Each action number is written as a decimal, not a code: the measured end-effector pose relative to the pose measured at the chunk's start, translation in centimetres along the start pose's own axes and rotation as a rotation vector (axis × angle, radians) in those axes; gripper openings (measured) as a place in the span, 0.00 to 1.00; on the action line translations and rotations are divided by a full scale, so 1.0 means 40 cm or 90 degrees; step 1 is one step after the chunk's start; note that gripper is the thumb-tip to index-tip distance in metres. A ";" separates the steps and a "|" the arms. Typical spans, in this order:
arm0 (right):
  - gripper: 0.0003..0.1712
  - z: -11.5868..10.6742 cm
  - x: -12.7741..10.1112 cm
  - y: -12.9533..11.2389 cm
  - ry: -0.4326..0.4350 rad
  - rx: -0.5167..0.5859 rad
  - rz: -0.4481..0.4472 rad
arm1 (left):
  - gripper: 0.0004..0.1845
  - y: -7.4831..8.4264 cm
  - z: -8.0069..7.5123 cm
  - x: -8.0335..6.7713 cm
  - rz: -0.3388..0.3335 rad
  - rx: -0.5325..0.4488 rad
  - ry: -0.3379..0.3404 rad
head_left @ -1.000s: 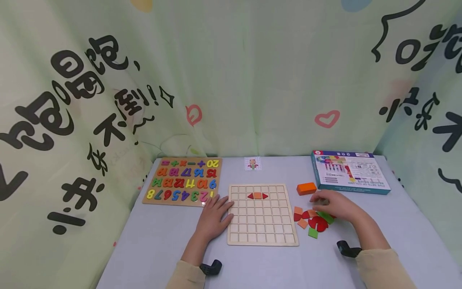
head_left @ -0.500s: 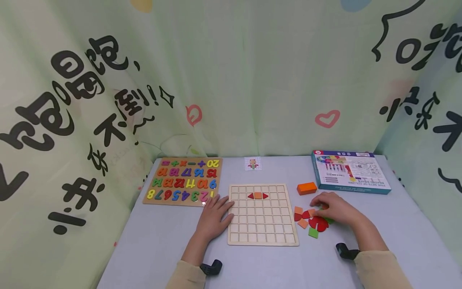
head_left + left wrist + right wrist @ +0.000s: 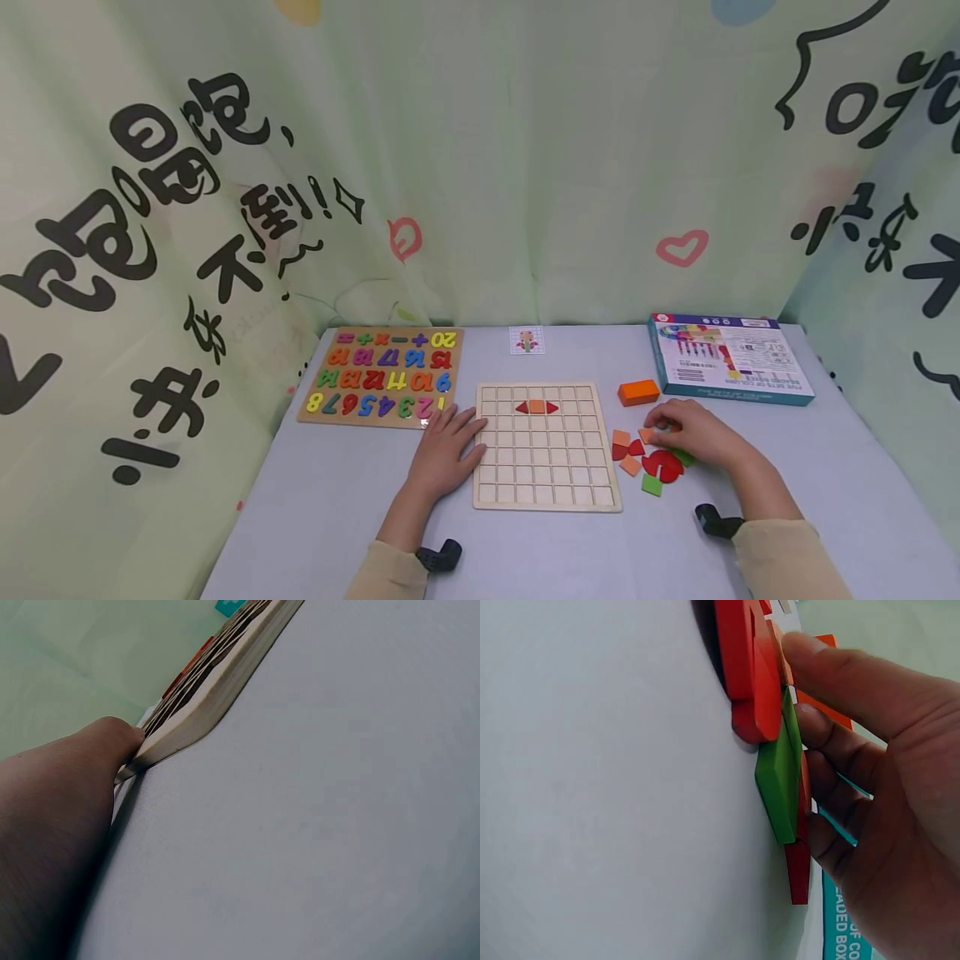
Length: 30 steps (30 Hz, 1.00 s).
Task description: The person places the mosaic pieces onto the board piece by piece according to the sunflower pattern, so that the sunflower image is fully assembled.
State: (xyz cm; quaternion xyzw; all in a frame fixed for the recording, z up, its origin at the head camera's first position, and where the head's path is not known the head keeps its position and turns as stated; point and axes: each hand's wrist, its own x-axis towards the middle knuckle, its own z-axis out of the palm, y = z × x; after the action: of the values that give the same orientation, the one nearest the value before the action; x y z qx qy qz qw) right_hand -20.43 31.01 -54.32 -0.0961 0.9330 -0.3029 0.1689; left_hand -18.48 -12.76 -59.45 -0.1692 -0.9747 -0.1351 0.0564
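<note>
My left hand [image 3: 444, 452] rests flat on the table with its fingertips and thumb at the left edge of the wooden grid board [image 3: 542, 477]. In the left wrist view the thumb [image 3: 112, 742] touches the board's edge. Two red triangles and an orange square [image 3: 536, 407] form a short row near the board's top. My right hand [image 3: 693, 432] is over loose tiles right of the board. Its thumb and a mostly hidden finger pinch a light orange square tile [image 3: 778, 649]. Red tiles [image 3: 664, 465] and green tiles [image 3: 778, 784] lie under and beside that hand.
Behind the right hand are an orange block [image 3: 638, 392] and a flat printed box [image 3: 731, 358]. A small pattern card [image 3: 527, 340] lies beyond the board. To the left is a number puzzle board [image 3: 381, 378]. A printed curtain [image 3: 540, 167] hangs behind the table.
The right hand's fingers have come down onto the tiles, and the light orange square has shifted slightly away from the red ones. The left hand has stayed in place.
</note>
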 end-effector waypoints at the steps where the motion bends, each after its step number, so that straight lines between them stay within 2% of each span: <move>1: 0.19 -0.001 0.000 -0.001 -0.001 0.000 0.000 | 0.27 0.000 0.000 0.000 -0.001 -0.001 -0.002; 30: 0.21 -0.002 -0.005 -0.009 0.028 -0.036 -0.009 | 0.26 -0.003 0.003 0.000 0.005 0.003 0.004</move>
State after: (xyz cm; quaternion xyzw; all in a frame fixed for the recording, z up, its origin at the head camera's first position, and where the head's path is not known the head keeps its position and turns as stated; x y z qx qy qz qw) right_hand -20.26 30.83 -54.01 -0.1009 0.9438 -0.2799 0.1437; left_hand -18.52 -12.81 -59.60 -0.1724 -0.9741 -0.1334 0.0602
